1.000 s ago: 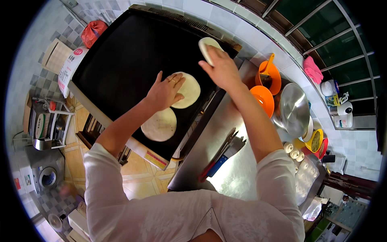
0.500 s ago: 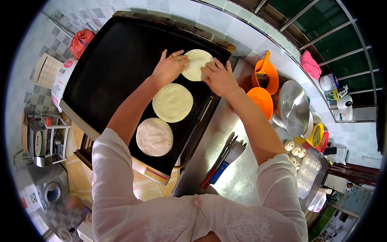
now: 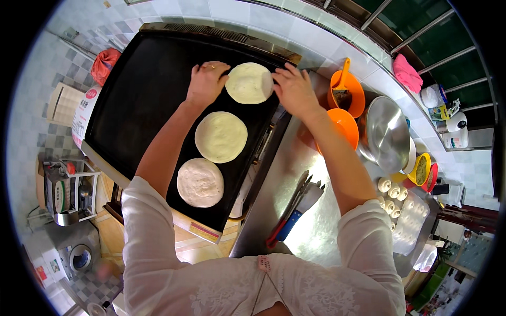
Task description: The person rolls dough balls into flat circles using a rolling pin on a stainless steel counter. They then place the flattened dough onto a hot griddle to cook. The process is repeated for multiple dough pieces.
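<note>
Three flat dough rounds lie in a row along the right side of a black griddle [image 3: 142, 84]. The far dough round [image 3: 249, 84] sits between my two hands. Beside its left edge is my left hand [image 3: 207, 81], fingers apart and reaching the rim. My right hand [image 3: 296, 90] has spread fingers at the opposite edge, touching or almost touching it. Neither hand grips anything. Closer to me are the middle dough round [image 3: 221, 137], pale and smooth, and the near dough round [image 3: 201, 183], whiter with a bumpy top.
On the steel counter [image 3: 316, 226] lie tongs [image 3: 287, 210] and a blue-handled scraper [image 3: 289, 225]. Orange bowls [image 3: 345, 131], one holding a brush [image 3: 344, 79], and a big metal bowl [image 3: 389, 134] stand farther back. Coiled dough pieces [image 3: 394, 192] sit at the right.
Both hands have slid outward from the top of the far dough round to its edges. My view has shifted slightly, and the rounds stay in their row.
</note>
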